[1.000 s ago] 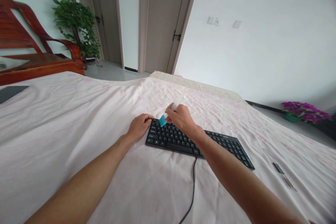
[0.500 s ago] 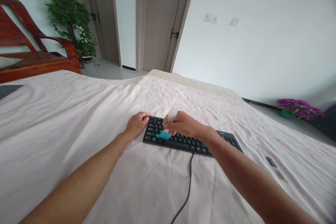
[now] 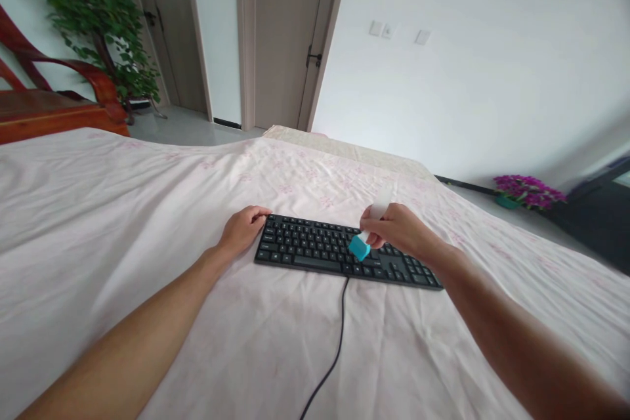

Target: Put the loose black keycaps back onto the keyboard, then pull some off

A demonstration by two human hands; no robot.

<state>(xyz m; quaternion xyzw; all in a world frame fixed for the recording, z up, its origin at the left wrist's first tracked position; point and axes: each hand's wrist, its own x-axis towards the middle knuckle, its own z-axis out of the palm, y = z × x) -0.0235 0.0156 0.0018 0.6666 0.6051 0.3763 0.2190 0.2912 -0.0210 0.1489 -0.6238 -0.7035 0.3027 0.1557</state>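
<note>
A black wired keyboard [image 3: 315,249] lies on a pale pink sheet [image 3: 123,223]. My left hand [image 3: 242,228] rests at the keyboard's left end, fingers curled against its edge. My right hand [image 3: 399,230] is closed round a small brush [image 3: 368,231] with a white handle and a teal head. The teal head touches the keys near the middle-right of the keyboard. The keyboard's black cable [image 3: 329,367] runs from its front edge toward me.
The sheet covers a wide flat surface with a mattress edge [image 3: 344,149] at the back. Beyond stand doors [image 3: 283,39], a green plant [image 3: 98,26], a red wooden chair [image 3: 54,98], purple flowers [image 3: 526,190] on the floor and a white wall.
My right hand has carried the brush rightward along the keys, from the left end to the middle-right. My left hand stays at the left end. The view has swung right.
</note>
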